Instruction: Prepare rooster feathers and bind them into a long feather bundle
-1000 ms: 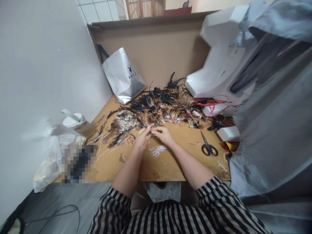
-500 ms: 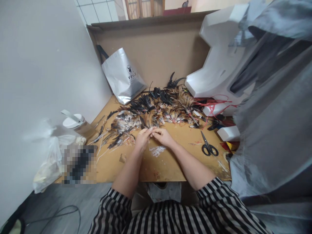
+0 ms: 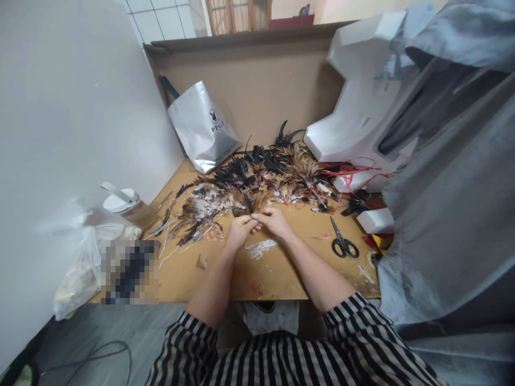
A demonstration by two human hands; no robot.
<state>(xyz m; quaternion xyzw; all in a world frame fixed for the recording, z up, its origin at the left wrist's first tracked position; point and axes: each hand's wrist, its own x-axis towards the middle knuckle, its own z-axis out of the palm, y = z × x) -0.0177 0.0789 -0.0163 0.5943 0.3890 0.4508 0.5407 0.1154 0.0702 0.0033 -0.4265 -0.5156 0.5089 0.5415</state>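
Note:
My left hand [image 3: 240, 230] and my right hand [image 3: 272, 221] meet at the middle of the table, fingertips pinched together. Between them they hold a small bunch of brown and dark feathers [image 3: 254, 203], its tips pointing away from me. The stem ends are hidden by my fingers. Just beyond lies a long heap of loose and bundled feathers [image 3: 209, 199], black, brown and pale. White scraps [image 3: 261, 248] lie on the tabletop under my hands. Off to the right rests a pair of black-handled scissors [image 3: 344, 244], blades slightly apart.
A silver bag [image 3: 203, 128] leans on the cardboard wall [image 3: 257, 80] at the back. On the left stand a lidded container [image 3: 131, 208] and a plastic bag [image 3: 80, 268]. To the right are white foam pieces [image 3: 354, 102], red strings [image 3: 352, 172] and a grey cloth [image 3: 450, 214].
My hands have shifted slightly right, and the held feathers now stand more upright, spread between my fingers. The right hand has turned a little over the left. The view has moved slightly.

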